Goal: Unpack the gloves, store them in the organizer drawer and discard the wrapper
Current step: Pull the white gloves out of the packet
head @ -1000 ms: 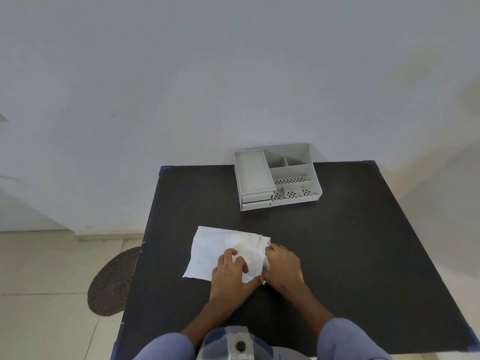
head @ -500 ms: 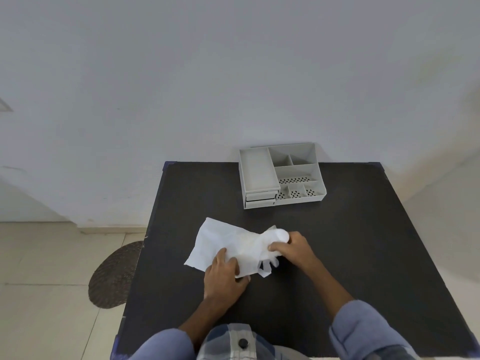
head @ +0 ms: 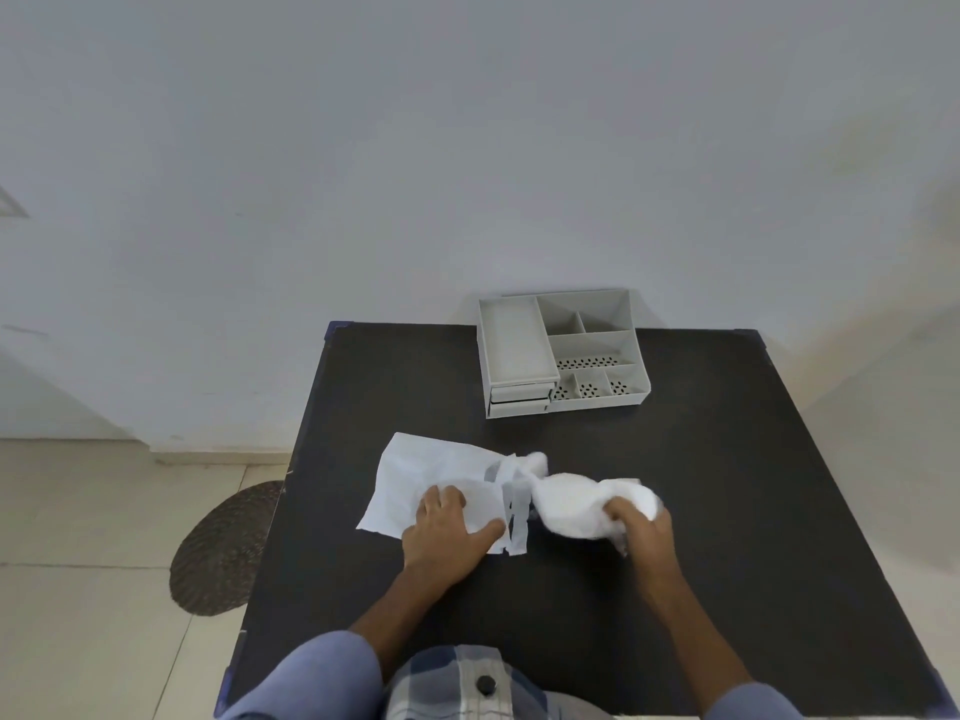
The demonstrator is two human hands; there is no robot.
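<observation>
A flat white wrapper [head: 415, 472] lies on the black table [head: 727, 485], its right end torn open. My left hand [head: 449, 527] presses flat on the wrapper's near right part, pinning it down. White gloves [head: 576, 504] stick out of the torn end to the right, bunched and mostly clear of the wrapper. My right hand [head: 641, 527] grips the gloves at their right end. The grey organizer [head: 561, 350] stands at the table's far edge, with two small shut drawers [head: 519, 400] at its front left.
The organizer has several open compartments on top, some with perforated floors. A white wall rises behind the table. A round brown mat [head: 223, 550] lies on the tiled floor left of the table.
My right hand has pulled the gloves to the right, out of the wrapper's torn end. My left hand has stayed on the wrapper, holding it in place.
</observation>
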